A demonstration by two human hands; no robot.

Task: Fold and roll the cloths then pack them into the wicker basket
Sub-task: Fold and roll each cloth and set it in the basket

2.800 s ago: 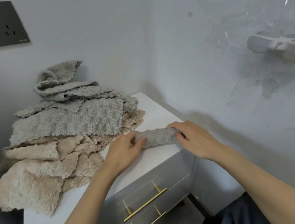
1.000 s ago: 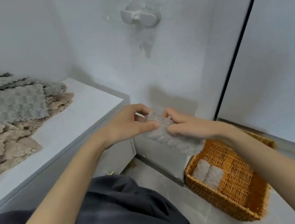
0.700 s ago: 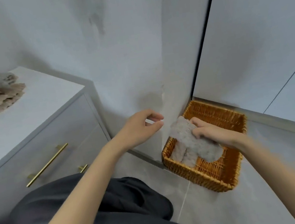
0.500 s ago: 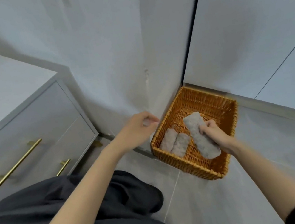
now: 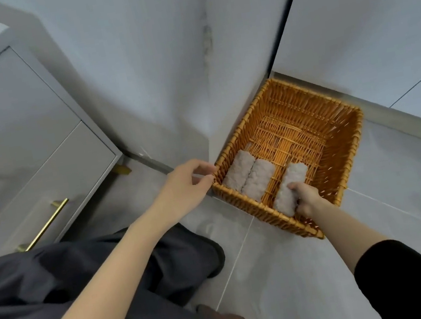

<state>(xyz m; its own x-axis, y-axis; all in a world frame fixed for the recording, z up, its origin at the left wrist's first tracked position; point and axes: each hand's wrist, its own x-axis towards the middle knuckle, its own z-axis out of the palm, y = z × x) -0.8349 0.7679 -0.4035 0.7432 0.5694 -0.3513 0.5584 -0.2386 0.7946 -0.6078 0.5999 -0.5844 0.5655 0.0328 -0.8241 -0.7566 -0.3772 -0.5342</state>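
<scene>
Brought the left hand (image 5: 188,183) up to the wicker basket (image 5: 340,136) at its left corner, fingers loosely curled; gripping the rim or only touching, couldn't tell. Left two rolled cloths (image 5: 249,176) lying along the basket's left wall. Lowered the third roll (image 5: 289,187) inside, just right of them, right hand (image 5: 306,197) wrapped round its near end. Nearly packed, by the look of it.
</scene>
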